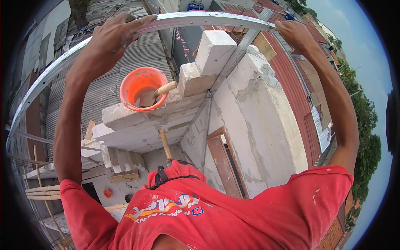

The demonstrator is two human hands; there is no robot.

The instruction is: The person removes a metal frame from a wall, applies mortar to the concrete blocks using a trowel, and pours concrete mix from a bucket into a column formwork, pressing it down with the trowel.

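Observation:
A long silvery metal bar (200, 18), bowed by the lens, crosses the top of the view and runs down the left side. My left hand (114, 39) is closed over it, with the index finger lying along its top. My right hand (295, 35) grips the bar near its right part, fingers curled over the edge. Under the bar, between my arms, an orange bucket (125, 89) with grey mortar inside stands on the block wall (125, 116). A wooden-handled tool (166, 87) leans in the bucket, its working end hidden.
White blocks (214, 52) step up beside the bucket. An upright metal post (246, 41) meets the bar near my right hand. Far below are a brown door (225, 162), a small orange bucket (107, 193) and bamboo poles (43, 193). Corrugated roofs (112, 66) lie beyond the wall.

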